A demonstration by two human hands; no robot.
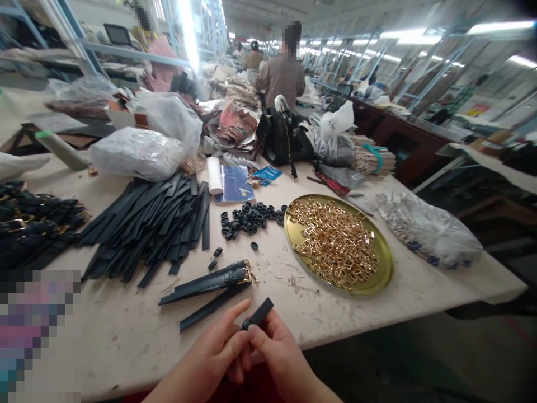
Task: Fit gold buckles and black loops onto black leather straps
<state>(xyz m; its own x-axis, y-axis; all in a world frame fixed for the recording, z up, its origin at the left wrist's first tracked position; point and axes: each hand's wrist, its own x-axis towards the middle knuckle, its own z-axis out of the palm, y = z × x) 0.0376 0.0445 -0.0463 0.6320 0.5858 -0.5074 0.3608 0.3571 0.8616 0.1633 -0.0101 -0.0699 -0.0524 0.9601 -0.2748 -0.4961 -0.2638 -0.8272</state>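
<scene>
Black strap (260,313) pinched between my left hand (220,344) and right hand (280,350), by the tabletop's (126,341) near edge.
If my grip slackens, it could slip. Past it, the pale, marked surface bears piled straps (163,215) and a brassy tray (385,260) of gold buckles (335,240); farther back, a person (279,84) stands under strip lights (501,27).

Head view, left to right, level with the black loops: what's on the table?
Heaped black straps with gold-coloured hardware, loose flat black straps, black loops, round gold-coloured tray of buckles, clear plastic bag.
</scene>
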